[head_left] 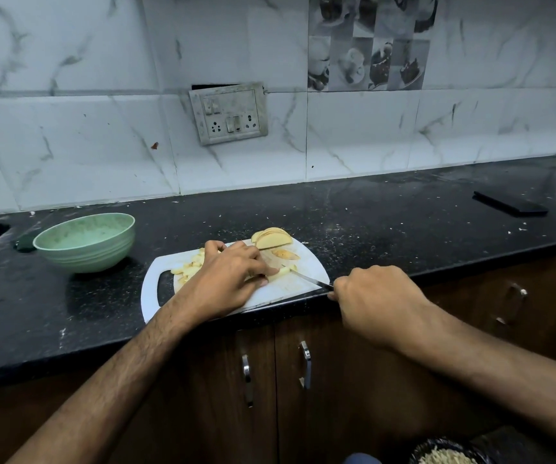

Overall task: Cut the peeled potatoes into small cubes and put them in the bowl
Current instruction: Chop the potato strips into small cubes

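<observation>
At the far left, a pale green bowl is being left standing on the black speckled surface, well apart from the cutting; nothing can be made out inside it. To its right, a white cutting board with a handle slot at its left end is lying at the front edge of the surface. A heap of cut potato pieces is being kept on the left part of the board, partly hidden behind the left hand. That hand is being laid palm down over the board, its fingers bent and its fingertips pressing down on a pale potato piece near the board's middle. At the far edge of the board a fanned stack of potato slices is resting, with a single slice lying just in front of it. A knife is being held by the right hand, whose fingers are curled tightly round the handle just off the board's right corner; the blade is being pointed left with its tip at the pressed potato piece. Further right, a flat dark object is lying on the surface, near the tiled wall. A switch and socket plate is being seen on that wall above the board.
</observation>
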The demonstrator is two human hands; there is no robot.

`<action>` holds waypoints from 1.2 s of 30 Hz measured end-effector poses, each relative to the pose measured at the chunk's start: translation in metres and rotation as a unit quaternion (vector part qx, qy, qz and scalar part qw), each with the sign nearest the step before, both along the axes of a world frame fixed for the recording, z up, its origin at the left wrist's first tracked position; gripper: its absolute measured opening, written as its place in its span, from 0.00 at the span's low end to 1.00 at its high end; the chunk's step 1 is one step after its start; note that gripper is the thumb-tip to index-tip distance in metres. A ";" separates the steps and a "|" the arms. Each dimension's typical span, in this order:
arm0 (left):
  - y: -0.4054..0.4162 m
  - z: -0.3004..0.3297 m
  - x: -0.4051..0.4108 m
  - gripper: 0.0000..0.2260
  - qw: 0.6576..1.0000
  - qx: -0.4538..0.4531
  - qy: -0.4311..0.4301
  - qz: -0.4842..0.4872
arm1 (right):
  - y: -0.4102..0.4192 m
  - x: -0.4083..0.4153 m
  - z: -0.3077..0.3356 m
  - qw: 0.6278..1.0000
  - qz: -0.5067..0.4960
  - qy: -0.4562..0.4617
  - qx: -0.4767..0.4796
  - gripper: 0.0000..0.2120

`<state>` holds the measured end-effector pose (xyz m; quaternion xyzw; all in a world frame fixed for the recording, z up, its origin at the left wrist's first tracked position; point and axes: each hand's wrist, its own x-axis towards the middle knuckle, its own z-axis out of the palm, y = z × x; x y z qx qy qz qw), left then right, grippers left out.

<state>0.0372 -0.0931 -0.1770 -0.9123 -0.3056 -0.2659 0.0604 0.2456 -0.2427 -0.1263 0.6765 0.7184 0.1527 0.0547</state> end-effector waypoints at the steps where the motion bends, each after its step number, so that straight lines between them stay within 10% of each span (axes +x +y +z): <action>1: -0.001 0.000 -0.001 0.11 1.000 0.005 -0.006 0.000 | -0.001 0.000 -0.002 1.000 0.008 -0.016 0.011 0.12; 13: 0.000 -0.003 -0.004 0.08 0.999 0.028 -0.031 -0.019 | 0.008 0.006 0.008 0.992 -0.041 0.111 -0.049 0.16; 36: 0.003 -0.006 -0.006 0.09 0.997 0.059 -0.055 -0.015 | -0.005 -0.010 0.003 0.999 -0.005 0.048 -0.024 0.16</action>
